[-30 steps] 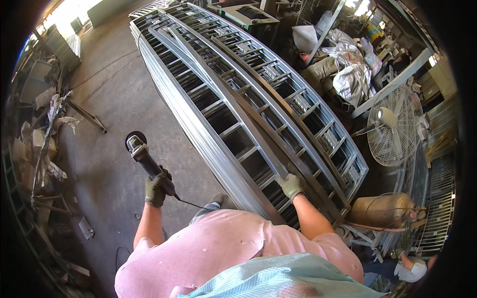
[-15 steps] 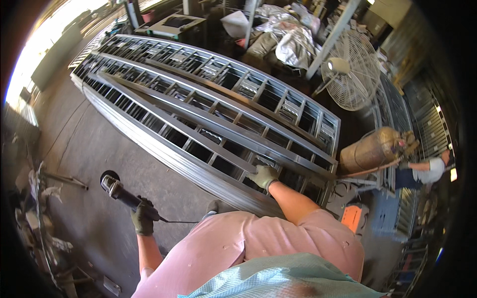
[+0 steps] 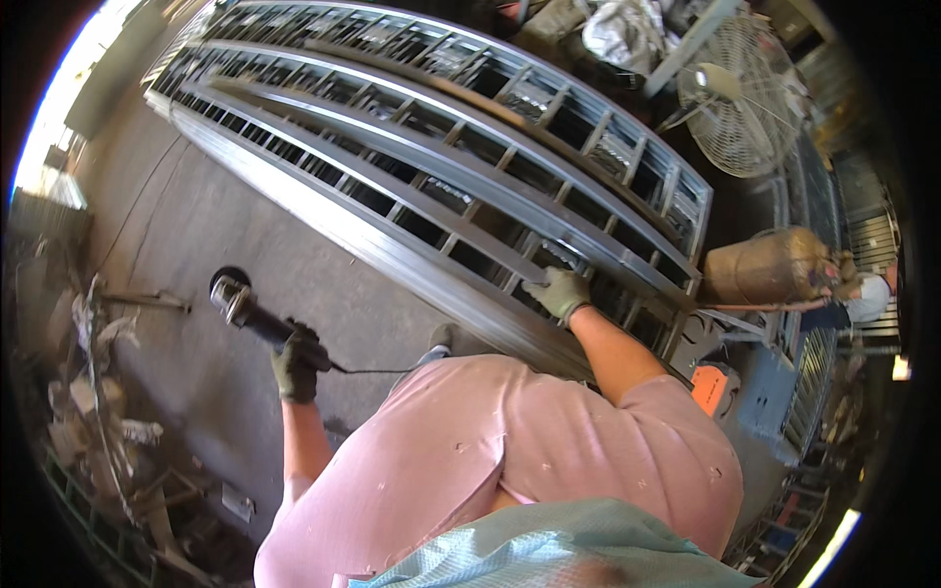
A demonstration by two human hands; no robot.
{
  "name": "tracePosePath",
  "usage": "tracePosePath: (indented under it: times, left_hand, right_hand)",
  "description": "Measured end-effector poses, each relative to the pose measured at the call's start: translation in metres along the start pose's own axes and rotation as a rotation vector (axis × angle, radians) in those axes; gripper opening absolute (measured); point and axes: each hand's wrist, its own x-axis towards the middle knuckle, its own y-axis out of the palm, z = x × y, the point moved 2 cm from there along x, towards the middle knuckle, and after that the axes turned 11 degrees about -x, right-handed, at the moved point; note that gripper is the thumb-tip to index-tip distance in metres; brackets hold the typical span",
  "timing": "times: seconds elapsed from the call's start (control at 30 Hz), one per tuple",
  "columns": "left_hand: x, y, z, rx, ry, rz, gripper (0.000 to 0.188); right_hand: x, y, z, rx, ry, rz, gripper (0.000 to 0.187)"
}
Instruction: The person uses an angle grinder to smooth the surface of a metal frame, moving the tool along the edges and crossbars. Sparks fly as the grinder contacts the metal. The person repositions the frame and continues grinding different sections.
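Observation:
My left hand (image 3: 300, 365), in a dark work glove, is closed around the body of an angle grinder (image 3: 261, 321). The grinder's dark disc points away from me over the floor, and its cord trails right toward my foot. My gloved right hand (image 3: 562, 294) grips the near end of a rail on a long ladder-like metal frame (image 3: 470, 230); its fingertips are partly hidden. This frame lies slanted on a stack of similar grey metal frames (image 3: 284, 208) stretching from beside me to the far left.
A large round fan (image 3: 735, 98) and a rusty gas cylinder (image 3: 760, 267) stand right of the stack. An orange-topped case (image 3: 713, 389) sits on the floor nearby. Another person (image 3: 867, 297) is at the far right. Scrap (image 3: 98, 392) lies at left; white sacks (image 3: 627, 34) are piled behind.
The view has shifted, so the stack sits higher and further right. My left hand still holds the grinder, and my right hand stays on the rail.

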Motion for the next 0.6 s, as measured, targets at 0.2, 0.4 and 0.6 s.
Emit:
tracePosePath:
  times: [0.2, 0.4, 0.6]
  left_hand:
    - [0.013, -0.002, 0.003, -0.072, -0.001, -0.011, 0.049]
    - [0.024, 0.000, 0.009, -0.154, -0.017, -0.088, 0.052]
    - [0.031, 0.007, 0.009, -0.147, -0.053, -0.031, 0.053]
  right_hand:
    - [0.001, 0.001, 0.003, 0.017, -0.006, -0.029, 0.060]
    - [0.013, -0.010, 0.011, 0.015, -0.021, -0.035, 0.056]
    - [0.026, -0.016, 0.031, 0.032, -0.021, -0.009, 0.053]
